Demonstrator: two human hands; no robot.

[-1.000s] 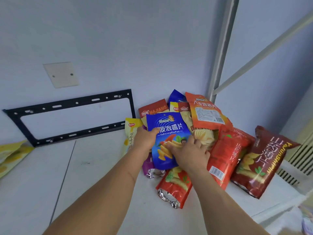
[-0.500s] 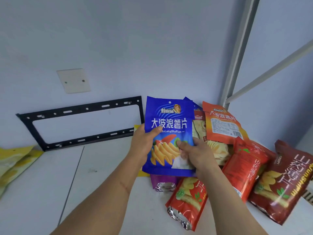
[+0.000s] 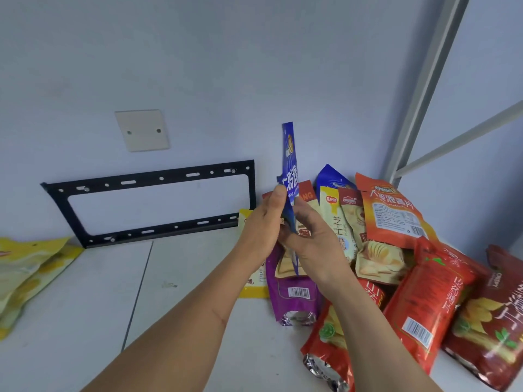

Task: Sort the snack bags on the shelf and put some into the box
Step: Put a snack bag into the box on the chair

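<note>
While yellow bags [image 3: 31, 267] lie flat at the shelf's [image 3: 85, 321] far left, you hold the blue snack bag [image 3: 290, 176] edge-on and upright above the heap of bags [image 3: 396, 250] at the right. Your left hand [image 3: 263, 230] pinches its near edge, thumb high; your right hand [image 3: 314, 236] closes on the lower part, fingers curled, both forearms reaching in from below. Keep both grips firm on the seams, not the puffed middle, and read the face before choosing its pile. No box is in view.
</note>
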